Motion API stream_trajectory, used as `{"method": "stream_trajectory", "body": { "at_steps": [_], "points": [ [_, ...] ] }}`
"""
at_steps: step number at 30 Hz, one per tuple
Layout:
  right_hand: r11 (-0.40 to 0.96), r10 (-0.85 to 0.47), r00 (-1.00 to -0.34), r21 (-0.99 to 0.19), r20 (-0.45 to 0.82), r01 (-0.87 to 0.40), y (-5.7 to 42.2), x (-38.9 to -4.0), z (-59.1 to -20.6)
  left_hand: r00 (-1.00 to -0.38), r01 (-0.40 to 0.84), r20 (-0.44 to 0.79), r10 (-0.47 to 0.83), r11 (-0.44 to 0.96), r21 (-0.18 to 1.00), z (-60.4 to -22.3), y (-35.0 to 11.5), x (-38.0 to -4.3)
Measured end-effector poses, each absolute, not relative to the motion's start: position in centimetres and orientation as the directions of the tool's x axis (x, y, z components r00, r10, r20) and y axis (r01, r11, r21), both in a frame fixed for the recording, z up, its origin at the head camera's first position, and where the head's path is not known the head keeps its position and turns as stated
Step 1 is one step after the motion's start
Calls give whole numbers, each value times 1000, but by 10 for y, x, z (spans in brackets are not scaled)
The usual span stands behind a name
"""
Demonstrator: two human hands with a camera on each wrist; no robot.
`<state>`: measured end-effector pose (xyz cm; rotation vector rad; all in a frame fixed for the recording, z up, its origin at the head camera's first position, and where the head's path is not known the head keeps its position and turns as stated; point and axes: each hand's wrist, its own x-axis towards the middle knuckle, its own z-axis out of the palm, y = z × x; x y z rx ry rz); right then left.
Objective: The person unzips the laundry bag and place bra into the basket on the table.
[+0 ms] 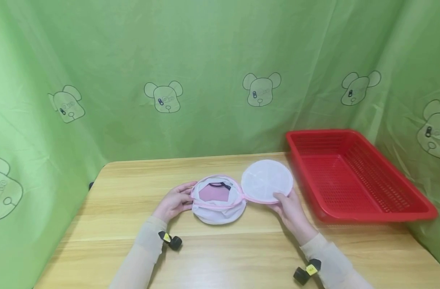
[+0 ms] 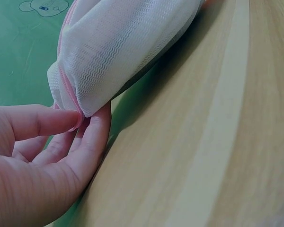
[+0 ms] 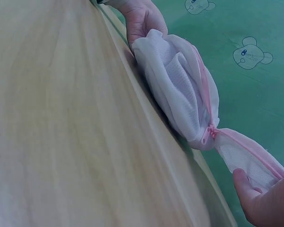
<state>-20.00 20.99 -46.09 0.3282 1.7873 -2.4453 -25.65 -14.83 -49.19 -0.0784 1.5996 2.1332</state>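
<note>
A white mesh laundry bag (image 1: 220,216) with pink zipper trim sits on the wooden table, unzipped. Its round lid (image 1: 266,180) is folded out to the right, joined to the body beside the zipper pull (image 3: 212,132). Inside the bag shows a pink thing (image 1: 214,192) with a dark strip along its top; its kind is unclear. My left hand (image 1: 174,201) pinches the pink-trimmed edge on the left side, thumb above and fingers beneath. With its thumb on the mesh and fingers behind, my right hand (image 1: 290,210) grips the lid at its lower right edge.
A red plastic basket (image 1: 319,200) with slatted sides stands on the right of the table (image 1: 212,257), close to the lid and right hand. Green curtains (image 1: 212,48) with bear-head prints enclose the table at the back and both sides.
</note>
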Motion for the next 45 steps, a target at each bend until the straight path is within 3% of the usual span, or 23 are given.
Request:
{"method": "stream_trajectory", "body": {
  "at_steps": [45],
  "points": [
    [-504,-81,-941,-801,-328,323,213,-186,-476,-886,-415,-338,319,-217,884,-489,-148,-257]
  ]
}}
